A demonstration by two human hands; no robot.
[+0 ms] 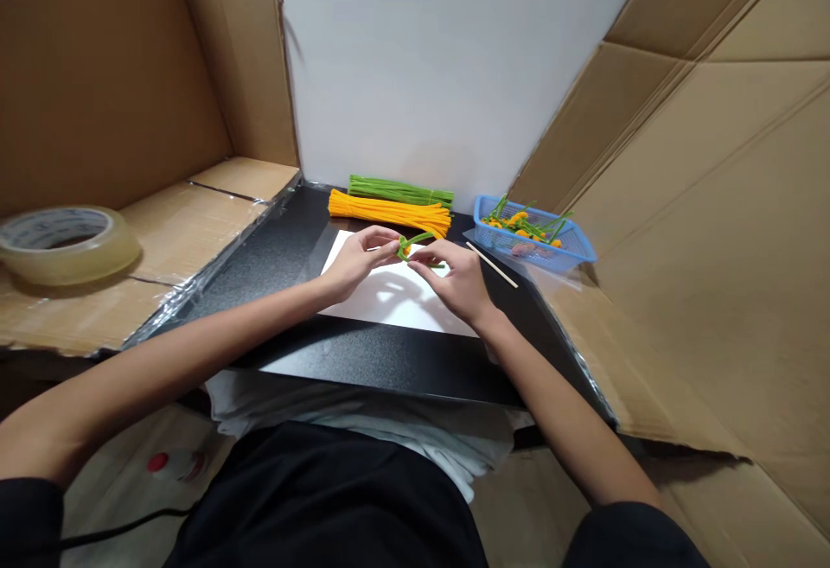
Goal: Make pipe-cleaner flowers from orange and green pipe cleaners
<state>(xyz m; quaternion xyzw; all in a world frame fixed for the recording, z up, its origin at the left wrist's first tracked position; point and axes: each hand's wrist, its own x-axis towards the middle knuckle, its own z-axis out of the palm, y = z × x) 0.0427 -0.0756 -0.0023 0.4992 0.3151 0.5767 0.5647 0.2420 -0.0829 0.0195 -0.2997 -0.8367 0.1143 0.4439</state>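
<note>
As the left hand [356, 264] and right hand [454, 278] pinch a green pipe cleaner [416, 239] in narrow grips, white paper [395, 304] lies beneath.

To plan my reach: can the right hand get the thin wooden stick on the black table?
Probably yes. The right hand sits close beside the thin wooden stick, with nothing visible between them, though it now pinches the green pipe cleaner.

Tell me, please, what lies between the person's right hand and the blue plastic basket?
In the head view, a thin wooden stick lies on the black tabletop between the right hand and the blue plastic basket.
</note>
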